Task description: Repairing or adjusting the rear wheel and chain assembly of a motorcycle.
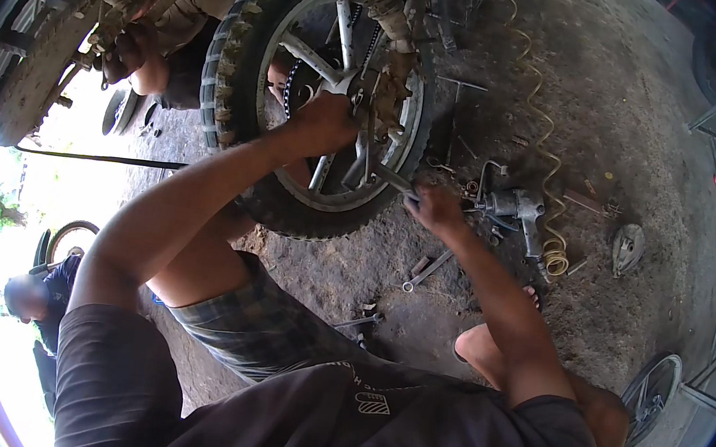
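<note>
In front of me stands a motorcycle wheel with a knobbly black tyre (234, 59) and pale spokes (344, 32). My left hand (325, 123) is closed beside the hub; a small metal end (357, 98) shows at its knuckles, but what the fingers grip is mostly hidden. Low at the wheel's right side, my right hand (436, 210) is wrapped round a grey metal bar (394, 179). The bar points up and left toward the spokes, and its far end is hard to make out. A muddy fork leg (394, 86) runs down past the hub.
An air impact wrench (517, 208) with a coiled yellow hose (556, 255) lies right of my right hand. Below are a combination spanner (428, 269) and loose parts. A T-handle wrench (454, 115) lies beyond. Another person's arm (150, 67) is behind the wheel; one person (53, 304) is outside left.
</note>
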Demonstrator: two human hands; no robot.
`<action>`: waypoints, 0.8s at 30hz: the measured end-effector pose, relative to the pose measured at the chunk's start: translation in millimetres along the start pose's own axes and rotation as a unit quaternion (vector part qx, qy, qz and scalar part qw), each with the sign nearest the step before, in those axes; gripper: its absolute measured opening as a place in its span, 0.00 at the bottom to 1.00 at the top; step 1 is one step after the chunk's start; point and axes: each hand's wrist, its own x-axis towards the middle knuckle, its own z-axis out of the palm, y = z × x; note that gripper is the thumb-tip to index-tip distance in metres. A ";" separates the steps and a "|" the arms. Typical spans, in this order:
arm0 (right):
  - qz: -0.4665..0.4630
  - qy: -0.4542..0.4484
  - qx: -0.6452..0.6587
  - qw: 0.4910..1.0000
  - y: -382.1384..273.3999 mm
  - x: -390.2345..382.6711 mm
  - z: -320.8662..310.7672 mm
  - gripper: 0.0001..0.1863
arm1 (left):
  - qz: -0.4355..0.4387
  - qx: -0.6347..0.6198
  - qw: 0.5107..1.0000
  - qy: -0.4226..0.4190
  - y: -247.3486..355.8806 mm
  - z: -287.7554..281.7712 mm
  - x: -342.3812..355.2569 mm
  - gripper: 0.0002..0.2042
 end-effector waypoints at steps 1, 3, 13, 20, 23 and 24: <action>0.011 -0.003 0.058 0.998 -7.7 -2.9 2.1 0.16 | 0.003 -0.007 1.000 -0.022 0.6 -2.3 -1.5 0.19; -0.051 -0.003 0.016 0.999 -5.0 -3.4 1.9 0.17 | -0.005 -0.009 1.000 -0.012 5.2 -2.3 -5.5 0.19; -0.035 0.059 -0.002 0.998 11.3 3.2 -6.6 0.18 | 0.004 -0.043 0.999 -0.001 -8.8 19.3 -5.8 0.17; -0.013 -0.032 -0.097 0.995 30.7 30.5 -42.3 0.18 | 0.020 -0.004 0.993 -0.116 1.5 19.4 -9.9 0.16; -0.051 0.058 -0.030 0.997 32.3 14.4 -18.6 0.17 | 0.023 -0.081 0.994 -0.073 1.8 26.3 -13.6 0.16; -0.101 0.028 -0.072 0.992 35.1 12.3 -21.6 0.17 | 0.000 -0.076 0.993 -0.094 3.2 27.2 -14.0 0.16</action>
